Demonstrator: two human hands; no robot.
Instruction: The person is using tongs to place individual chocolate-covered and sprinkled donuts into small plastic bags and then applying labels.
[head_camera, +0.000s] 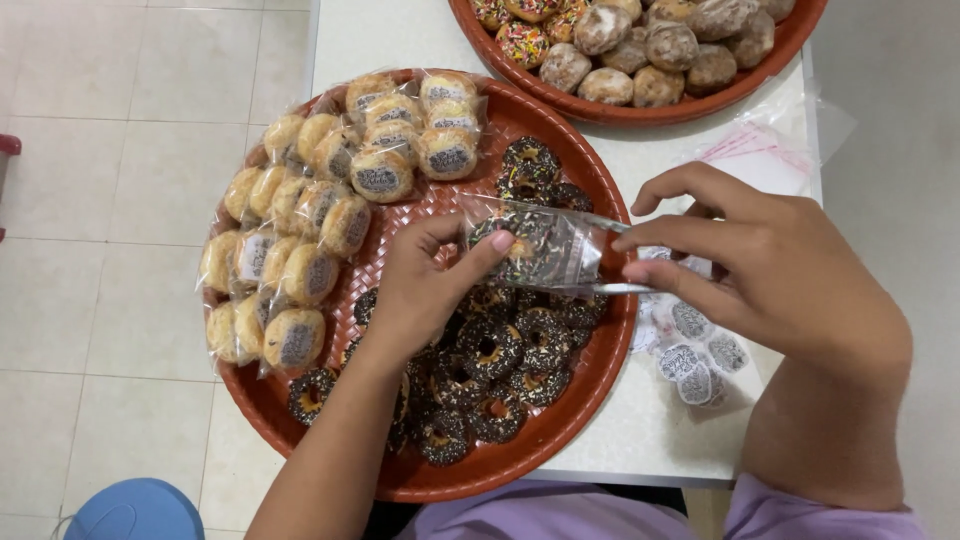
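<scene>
My left hand (425, 285) pinches one end of a clear plastic bag (545, 250) with a chocolate sprinkled doughnut inside it. My right hand (770, 270) holds the bag's other, open end between thumb and fingers. The bag hangs just above a large red round tray (590, 385). Under my hands the tray carries several loose chocolate doughnuts (490, 350) with sprinkles. On its left side lie several pale doughnuts wrapped in bags (310, 215) with round stickers.
A second red tray (640, 110) with sugared and sprinkled doughnuts sits at the back right. Round stickers on a sheet (690, 355) and spare clear bags (760, 150) lie on the white table (650, 430) to the right. A tiled floor lies left; a blue stool (135, 510) is below.
</scene>
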